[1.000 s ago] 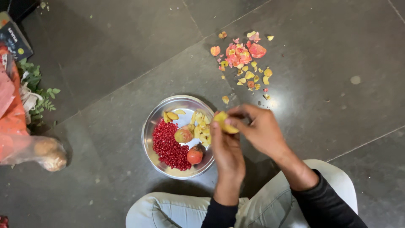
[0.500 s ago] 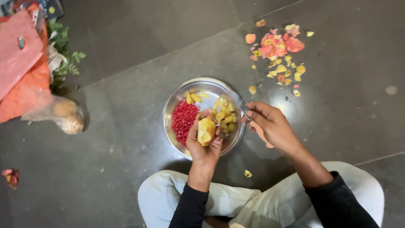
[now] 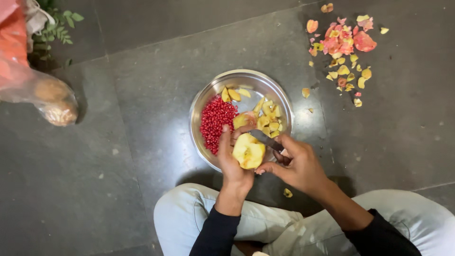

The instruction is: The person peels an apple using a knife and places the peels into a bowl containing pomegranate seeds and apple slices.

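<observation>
While hands work, peel scraps (image 3: 345,52) litter the floor — bag (image 3: 40,90) aside.

We see a pale yellow apple piece (image 3: 249,151) against a shiny silver plate (image 3: 204,102), deep red pomegranate seeds (image 3: 215,121) heaped at its nine o'clock, yellow chunks (image 3: 268,117) at three. Pink, red and yellow peel scraps (image 3: 343,45) dot the dark grey floor (image 3: 142,71). Black sleeves (image 3: 215,234), light grey trousers (image 3: 180,215).
</observation>
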